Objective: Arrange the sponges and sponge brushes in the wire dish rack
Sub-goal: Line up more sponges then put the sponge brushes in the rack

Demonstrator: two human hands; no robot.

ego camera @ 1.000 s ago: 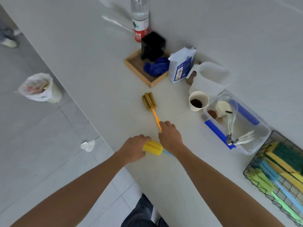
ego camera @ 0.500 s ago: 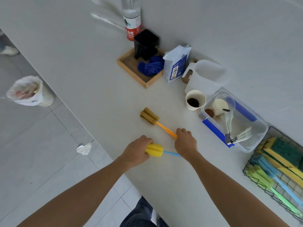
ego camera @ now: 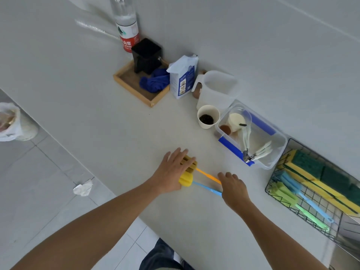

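Counter edge runs diagonally from left mid-frame down to bottom centre, and both brushes sit close to it, w/ bare white counter (ego camera: 101, 106) open toward the upper left. Left hand (ego camera: 171, 172), centre frame, lies flat w/ fingers spread, palm over both sponge heads, pressing rather than gripping. Right hand (ego camera: 233, 189) just right of it, fingers curled down onto the two handle ends; can't tell if it really grips them.

Two brushes side by side, nearly parallel: dark-yellow brush (ego camera: 202, 172) w/ ribbed mustard head and orange handle, bright-yellow brush (ego camera: 196, 184) w/ round head and blue handle, heads touching. Wire dish rack (ego camera: 272, 184) at right edge of frame, well apart from the hands, already holds a blue brush (ego camera: 300, 191), a green brush (ego camera: 288, 197) and yellow-green sponges (ego camera: 319, 172) laid along it.

Between rack and hands: clear tub (ego camera: 272, 166) w/ blue clips, paper cup (ego camera: 207, 116) beside it. Upper centre: wooden tray (ego camera: 134, 88), water bottle (ego camera: 126, 26). Grey tile floor lower left, crumpled paper (ego camera: 82, 189) on it.
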